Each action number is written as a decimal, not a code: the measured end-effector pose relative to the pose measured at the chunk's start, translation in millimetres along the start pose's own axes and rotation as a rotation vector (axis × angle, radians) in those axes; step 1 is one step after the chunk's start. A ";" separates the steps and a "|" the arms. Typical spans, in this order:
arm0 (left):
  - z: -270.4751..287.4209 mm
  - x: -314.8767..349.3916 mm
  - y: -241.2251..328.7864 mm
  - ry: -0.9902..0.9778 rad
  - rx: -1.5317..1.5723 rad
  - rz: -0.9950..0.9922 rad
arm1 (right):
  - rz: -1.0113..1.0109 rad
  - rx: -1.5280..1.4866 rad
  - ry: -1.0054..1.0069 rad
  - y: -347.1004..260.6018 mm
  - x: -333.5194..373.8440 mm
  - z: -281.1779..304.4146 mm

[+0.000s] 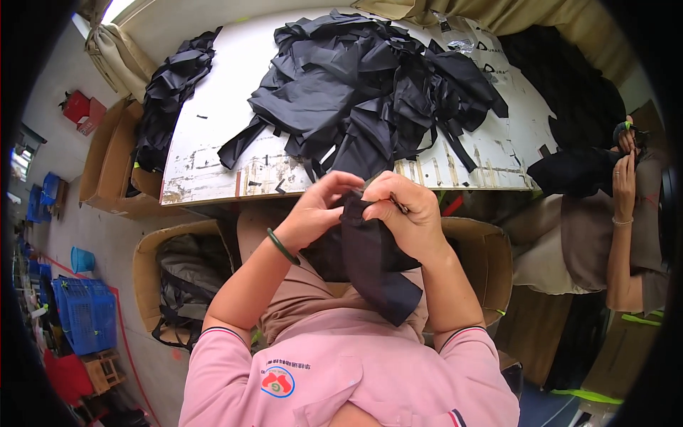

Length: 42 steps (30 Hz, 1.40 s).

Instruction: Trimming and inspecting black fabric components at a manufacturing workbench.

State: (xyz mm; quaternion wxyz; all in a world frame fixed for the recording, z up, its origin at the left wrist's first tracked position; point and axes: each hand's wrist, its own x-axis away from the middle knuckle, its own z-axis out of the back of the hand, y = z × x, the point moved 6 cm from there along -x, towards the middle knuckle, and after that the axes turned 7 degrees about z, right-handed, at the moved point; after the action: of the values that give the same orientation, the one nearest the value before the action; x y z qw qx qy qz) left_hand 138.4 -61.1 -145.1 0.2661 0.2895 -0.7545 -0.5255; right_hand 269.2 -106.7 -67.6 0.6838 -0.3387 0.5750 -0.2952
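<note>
A black fabric piece hangs from between my hands over my lap, its lower end folded to the right. My left hand pinches its upper edge with the thumb and fingers. Closed next to it, my right hand has its thumb against the same edge. Part of a small dark metal tool pokes out of the right fist; the rest is hidden by the fingers. Just beyond my hands, a big heap of black fabric pieces covers the middle of the white table.
Open cardboard boxes stand beside my lap: the left box holds dark fabric and straps, the right box is partly hidden. More black fabric hangs over the table's left end. At right, a co-worker's hands hold black fabric. Blue crates stand far left.
</note>
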 end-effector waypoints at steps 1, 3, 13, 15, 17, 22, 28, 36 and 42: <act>10.6 6.2 16.5 0.107 -0.097 -0.169 | 0.011 0.000 0.066 1.8 -0.1 5.1; 15.1 19.4 40.5 0.214 -0.196 -0.333 | -0.015 0.062 0.079 3.0 0.6 10.5; -8.3 38.8 36.7 0.201 -0.160 -0.291 | -0.150 0.044 0.083 14.9 0.4 -1.4; -7.5 39.9 35.1 0.203 -0.145 -0.261 | -0.228 -0.057 0.098 21.9 2.4 -3.1; -2.7 40.1 30.0 0.210 -0.173 -0.267 | -0.364 -0.146 0.043 30.0 3.7 -8.3; 0.2 40.2 24.5 0.202 -0.004 -0.288 | -0.391 -0.297 0.101 25.6 11.8 -15.6; -2.2 42.1 10.7 0.187 0.146 -0.255 | -0.601 -0.512 0.243 42.7 41.2 -23.8; -4.5 44.7 2.9 0.081 0.151 -0.219 | -0.833 -0.848 0.192 70.4 59.5 -38.6; -2.3 49.8 6.7 0.110 -0.065 -0.314 | -0.912 -0.697 -0.045 55.6 53.3 -35.0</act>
State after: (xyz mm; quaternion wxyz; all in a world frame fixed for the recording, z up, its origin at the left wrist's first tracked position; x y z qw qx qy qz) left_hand 104.6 -96.4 -133.2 0.2306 0.4235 -0.6669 -0.5681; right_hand 244.2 -120.2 -147.3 0.3473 -0.7641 0.4192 -0.3461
